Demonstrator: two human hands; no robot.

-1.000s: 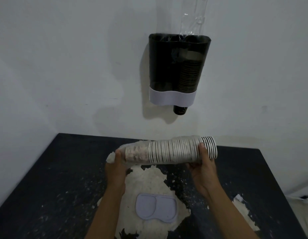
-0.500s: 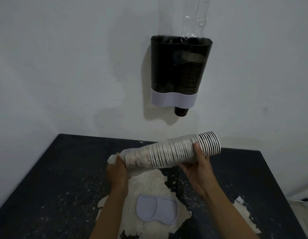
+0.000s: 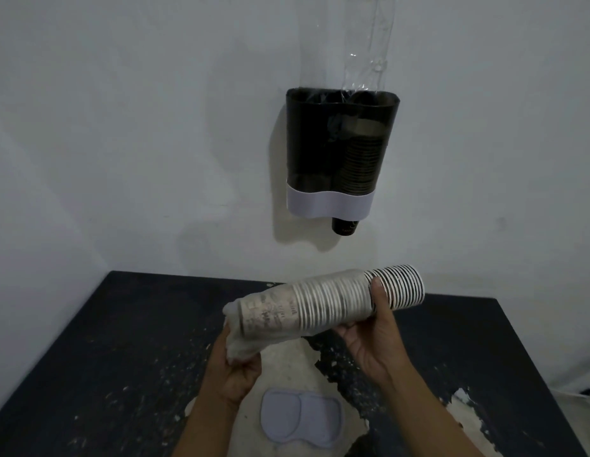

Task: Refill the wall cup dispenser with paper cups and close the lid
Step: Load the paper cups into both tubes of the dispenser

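Both hands, left hand (image 3: 236,367) and right hand (image 3: 374,341), gripped the wrapped cup stack (image 3: 326,303); the dispenser (image 3: 340,153) was half filled, its lid (image 3: 302,415) lay near the surface's front edge.

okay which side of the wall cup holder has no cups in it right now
The left side of the cup holder: it looks dark and empty, with no cup poking out below. The right side holds stacked cups.

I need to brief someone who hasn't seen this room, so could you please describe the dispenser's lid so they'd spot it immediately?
Start at the dark, peeling table below the wall dispenser. Near its front edge, between the person's forearms, lies the lid. It is a flat, pale grey, two-lobed piece, the only loose thing lying on the table.
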